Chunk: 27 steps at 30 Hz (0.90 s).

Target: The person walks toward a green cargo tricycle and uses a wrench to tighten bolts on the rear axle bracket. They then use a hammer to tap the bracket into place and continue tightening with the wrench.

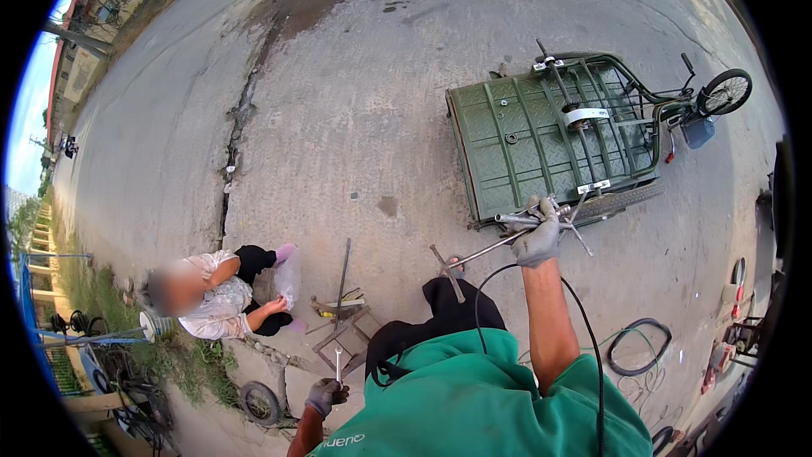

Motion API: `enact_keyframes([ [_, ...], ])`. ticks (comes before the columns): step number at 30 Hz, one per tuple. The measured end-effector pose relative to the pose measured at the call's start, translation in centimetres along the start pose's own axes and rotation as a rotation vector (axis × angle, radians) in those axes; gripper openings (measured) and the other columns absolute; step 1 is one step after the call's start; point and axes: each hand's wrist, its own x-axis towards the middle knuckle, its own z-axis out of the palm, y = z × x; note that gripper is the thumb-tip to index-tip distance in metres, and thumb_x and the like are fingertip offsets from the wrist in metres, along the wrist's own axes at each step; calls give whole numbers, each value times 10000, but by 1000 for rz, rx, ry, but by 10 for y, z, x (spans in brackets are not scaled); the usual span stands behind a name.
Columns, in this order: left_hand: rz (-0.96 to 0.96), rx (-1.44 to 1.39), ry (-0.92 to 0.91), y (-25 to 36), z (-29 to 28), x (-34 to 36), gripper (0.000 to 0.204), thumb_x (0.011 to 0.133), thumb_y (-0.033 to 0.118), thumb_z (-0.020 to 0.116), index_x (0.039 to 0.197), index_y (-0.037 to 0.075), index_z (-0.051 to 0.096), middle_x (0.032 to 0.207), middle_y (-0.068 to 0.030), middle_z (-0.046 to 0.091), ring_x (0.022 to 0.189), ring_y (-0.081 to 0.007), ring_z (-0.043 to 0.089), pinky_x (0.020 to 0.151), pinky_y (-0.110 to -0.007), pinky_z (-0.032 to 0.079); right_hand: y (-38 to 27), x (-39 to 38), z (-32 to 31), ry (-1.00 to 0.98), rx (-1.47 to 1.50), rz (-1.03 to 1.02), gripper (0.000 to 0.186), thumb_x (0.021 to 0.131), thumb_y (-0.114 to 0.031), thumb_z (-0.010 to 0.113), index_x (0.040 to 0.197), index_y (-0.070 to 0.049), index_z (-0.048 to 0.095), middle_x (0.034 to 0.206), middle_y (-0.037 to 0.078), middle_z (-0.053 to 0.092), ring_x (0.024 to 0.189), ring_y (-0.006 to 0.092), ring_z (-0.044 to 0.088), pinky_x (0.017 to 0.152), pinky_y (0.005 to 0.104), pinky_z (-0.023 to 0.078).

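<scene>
Far left, another person (216, 300) is sitting by the road's broken edge, holding a clear plastic bag (288, 278); a loose tyre (276, 410) is lying nearer. Left hand (324, 396), gloved, is gripping a silver wrench (339, 361) low down, head up. Grip is looking firm; holding it away from the body seems sensible. A long dark rod (343, 275) is lying beyond it.

Right hand (539, 241), gloved, is closing round a bundle: a T-handle wrench (486, 250), crossbar pointing left, plus other silver tools (518, 220). It's appearing in front of the green cart's (524, 148) near edge, toward the bed's near-left corner; touching or not, can't tell. Cart is showing its underside.

My judgement: the bundle is crowding one palm, so gripping tight and angling the long shaft off the legs would help. Black cable (600, 398) is looping by that arm; steering clear is worthwhile. Farther right, a black rubber ring is lying on the road.
</scene>
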Motion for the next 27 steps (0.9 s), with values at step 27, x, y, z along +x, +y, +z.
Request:
enact_keyframes([
  [27, 361, 882, -126, 953, 242, 297, 199, 1046, 189, 539, 1140, 15, 562, 949, -149, 733, 703, -214, 719, 608, -367, 611, 8, 278, 204, 604, 631, -455, 298, 1044, -384, 445, 1134, -173, 635, 948, -59, 658, 908, 230, 631, 889, 529, 476],
])
